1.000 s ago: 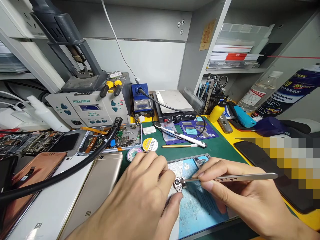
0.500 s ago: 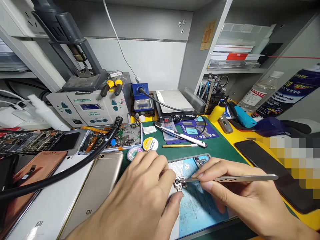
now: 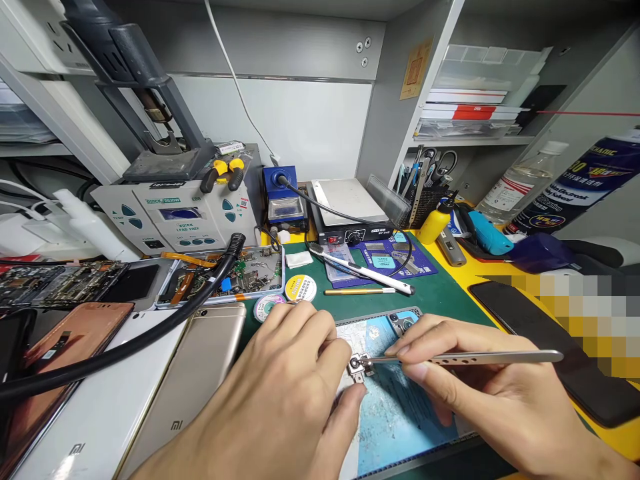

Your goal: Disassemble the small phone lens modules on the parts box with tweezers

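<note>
My left hand (image 3: pixel 295 380) is closed, its thumb and index finger pinching a small metal-framed camera module (image 3: pixel 359 375) with a dark round lens. My right hand (image 3: pixel 480 393) grips silver tweezers (image 3: pixel 505 358) with holes along the arms. Their tips touch the module beside its lens, though my fingers hide part of it. Both hands are above a worn blue and white work pad (image 3: pixel 390 433) with a grey edge. On the pad's far corner, partly behind my right fingers, lies another dark part with round lenses (image 3: pixel 400 321).
Phones lie at left, including a gold phone (image 3: pixel 200 373), under a thick black hose (image 3: pixel 165 327). Behind stand a hot air station (image 3: pixel 200 207), a soldering station (image 3: pixel 281 183) and a heating plate (image 3: pixel 350 200). A brush (image 3: pixel 370 272) lies on the green mat (image 3: pixel 340 307); a black phone (image 3: pixel 545 353) lies right.
The tweezers' rear end has shifted slightly to the right and down. Both hands keep nearly the same place, and the tips remain at the camera module.
</note>
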{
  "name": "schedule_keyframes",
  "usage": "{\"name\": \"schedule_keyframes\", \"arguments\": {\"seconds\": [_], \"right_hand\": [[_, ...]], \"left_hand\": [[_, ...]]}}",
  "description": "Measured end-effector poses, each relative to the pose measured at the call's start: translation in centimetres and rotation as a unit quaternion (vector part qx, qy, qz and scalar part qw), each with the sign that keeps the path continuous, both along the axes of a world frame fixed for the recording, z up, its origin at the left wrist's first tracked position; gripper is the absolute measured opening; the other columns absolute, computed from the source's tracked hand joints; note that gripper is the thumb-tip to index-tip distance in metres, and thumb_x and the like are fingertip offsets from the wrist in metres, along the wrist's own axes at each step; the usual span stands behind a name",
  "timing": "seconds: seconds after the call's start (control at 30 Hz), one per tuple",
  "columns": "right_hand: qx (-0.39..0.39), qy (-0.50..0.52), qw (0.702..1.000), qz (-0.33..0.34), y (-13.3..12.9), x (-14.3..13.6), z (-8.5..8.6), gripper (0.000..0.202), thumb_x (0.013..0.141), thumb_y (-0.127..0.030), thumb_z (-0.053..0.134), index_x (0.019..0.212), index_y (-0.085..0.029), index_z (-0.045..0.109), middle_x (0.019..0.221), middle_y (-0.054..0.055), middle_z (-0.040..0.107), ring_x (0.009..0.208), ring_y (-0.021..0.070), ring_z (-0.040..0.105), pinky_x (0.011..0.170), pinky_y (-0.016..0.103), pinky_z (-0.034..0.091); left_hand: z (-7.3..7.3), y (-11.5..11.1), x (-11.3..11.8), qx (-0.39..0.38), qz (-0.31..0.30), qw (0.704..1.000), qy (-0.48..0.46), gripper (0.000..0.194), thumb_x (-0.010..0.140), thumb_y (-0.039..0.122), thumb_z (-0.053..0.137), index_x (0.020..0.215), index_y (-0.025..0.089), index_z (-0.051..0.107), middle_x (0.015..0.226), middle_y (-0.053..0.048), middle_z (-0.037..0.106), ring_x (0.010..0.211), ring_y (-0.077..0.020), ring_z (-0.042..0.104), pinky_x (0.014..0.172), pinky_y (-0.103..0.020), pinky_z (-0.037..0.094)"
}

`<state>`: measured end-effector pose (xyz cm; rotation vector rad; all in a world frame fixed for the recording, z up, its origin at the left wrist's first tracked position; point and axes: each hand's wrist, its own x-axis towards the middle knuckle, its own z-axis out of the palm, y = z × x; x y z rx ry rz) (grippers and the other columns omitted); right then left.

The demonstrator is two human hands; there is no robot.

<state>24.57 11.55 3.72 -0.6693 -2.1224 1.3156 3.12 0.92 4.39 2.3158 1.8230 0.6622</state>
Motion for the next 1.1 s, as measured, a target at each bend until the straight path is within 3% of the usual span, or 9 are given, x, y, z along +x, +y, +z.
{"name": "schedule_keyframes", "arguments": {"seconds": [0.37,0.57,1.1], "right_hand": [[0.017,0.005,1.0,0.007,0.14,-0.15,0.26,0.01,0.093,-0.017,0.069,0.091,-0.023,0.077,0.094,0.007,0.078,0.065,0.0148,0.07,0.041,0.017,0.05],[0.025,-0.007,1.0,0.008,0.04,0.15,0.12,0.011,0.094,-0.017,0.068,0.09,-0.024,0.076,0.093,0.006,0.078,0.051,0.01,0.062,0.04,0.018,0.05],[0.021,-0.014,1.0,0.009,-0.02,0.0,0.19,0.009,0.094,-0.018,0.069,0.092,-0.024,0.076,0.094,0.005,0.077,0.049,0.0083,0.06,0.039,0.017,0.05]], "left_hand": [[-0.31,0.4,-0.07,0.0,0.001,1.0,0.006,0.016,0.093,0.026,0.054,0.086,0.019,0.068,0.087,-0.006,0.058,0.087,-0.0275,0.053,0.08,-0.05,0.045],[-0.28,0.37,0.0,-0.003,0.007,1.0,0.005,0.016,0.094,0.026,0.055,0.087,0.019,0.067,0.088,-0.006,0.058,0.088,-0.0273,0.053,0.082,-0.05,0.045],[-0.02,0.24,0.0,-0.005,-0.003,1.0,0.007,0.017,0.094,0.027,0.054,0.087,0.019,0.067,0.089,-0.006,0.059,0.089,-0.0281,0.054,0.083,-0.052,0.046]]}}
